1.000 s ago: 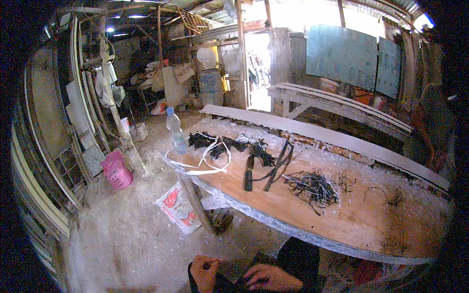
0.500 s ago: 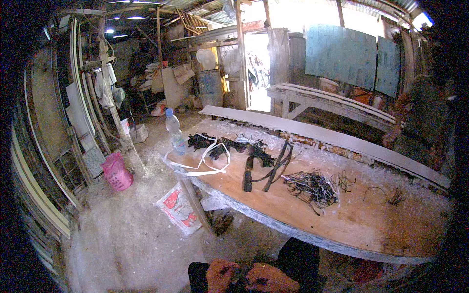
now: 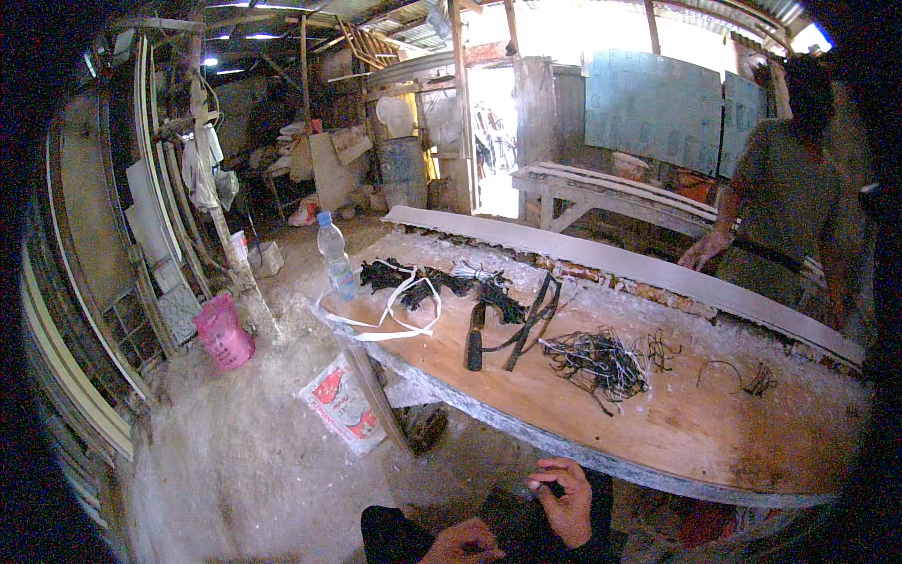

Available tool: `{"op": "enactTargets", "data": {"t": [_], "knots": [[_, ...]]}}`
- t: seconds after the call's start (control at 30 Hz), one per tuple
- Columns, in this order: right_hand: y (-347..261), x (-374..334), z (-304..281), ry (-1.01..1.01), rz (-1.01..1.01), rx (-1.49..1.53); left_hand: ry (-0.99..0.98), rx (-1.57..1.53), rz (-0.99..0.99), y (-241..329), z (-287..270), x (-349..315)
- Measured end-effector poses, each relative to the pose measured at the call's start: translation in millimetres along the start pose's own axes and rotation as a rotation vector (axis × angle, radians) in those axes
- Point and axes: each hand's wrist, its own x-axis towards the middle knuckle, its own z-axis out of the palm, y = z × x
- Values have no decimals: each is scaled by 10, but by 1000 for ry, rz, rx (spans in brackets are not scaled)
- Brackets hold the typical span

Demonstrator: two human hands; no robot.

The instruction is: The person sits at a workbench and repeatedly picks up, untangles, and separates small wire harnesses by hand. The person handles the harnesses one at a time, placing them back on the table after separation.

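Observation:
My left hand (image 3: 462, 542) is low at the bottom edge in front of my dark clothing, its fingers curled in. To its right and higher, my right hand (image 3: 567, 506) is raised near the table's front edge, thumb and fingers bent together. Anything thin between the fingers of either hand is too small to make out. On the wooden table (image 3: 536, 399) lie a tangled pile of black and white strands (image 3: 601, 365), a dark tool with a thick handle (image 3: 475, 343), crossed black strips (image 3: 534, 324), black bundles (image 3: 470, 282) and a loop of white strap (image 3: 395, 332).
A clear water bottle (image 3: 334, 256) with a blue cap stands at the table's left end. A long pale board (image 3: 601, 256) runs along the far side. Beyond it a person (image 3: 785, 202) stands at the right. A pink sack (image 3: 224, 331) and a printed bag (image 3: 343, 402) are on the floor.
My hands have parted; the right rose and moved right, while the left dropped lower and slightly right. The person across the table shifted left, one hand now reaching to the pale board.

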Motion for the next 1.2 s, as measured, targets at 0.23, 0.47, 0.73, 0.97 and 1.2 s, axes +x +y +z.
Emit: {"op": "enactTargets", "data": {"t": [0.23, 0.47, 0.73, 0.97, 1.2], "knots": [[7, -105, 47, -779, -45, 336, 801, 33, -70, -263, -344, -14], [-290, -415, 413, -807, -342, 431, 878, 214, -56, -450, -507, -87], [-231, -252, 216, -817, -232, 430, 743, 172, 5, -627, -430, -79], [98, -98, 46, -354, 8, 41, 6, 219, 103, -428, -185, -77], [24, -30, 97, 137, -138, -103, -169, -4, 20, 38, -73, 41]]}}
